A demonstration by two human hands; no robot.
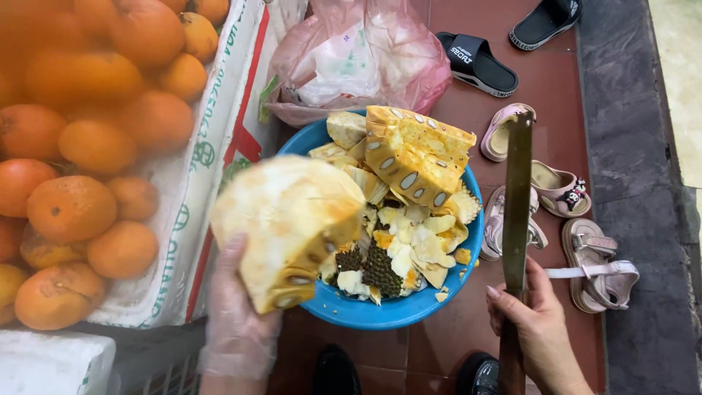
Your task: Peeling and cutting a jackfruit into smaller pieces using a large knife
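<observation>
A dark red tiled floor is lying below, with small pink sandals and black slippers sitting on it. A round blue plastic bowl full of yellow fruit peels is resting there, just beside a white sack of oranges. The left hand, in a thin clear glove, is holding up a big peeled yellow fruit over the bowl's edge, its grip wrapping the fruit from below. The bare right hand is squeezing its grip around the handle of a long flat knife, blade pointing away.
</observation>
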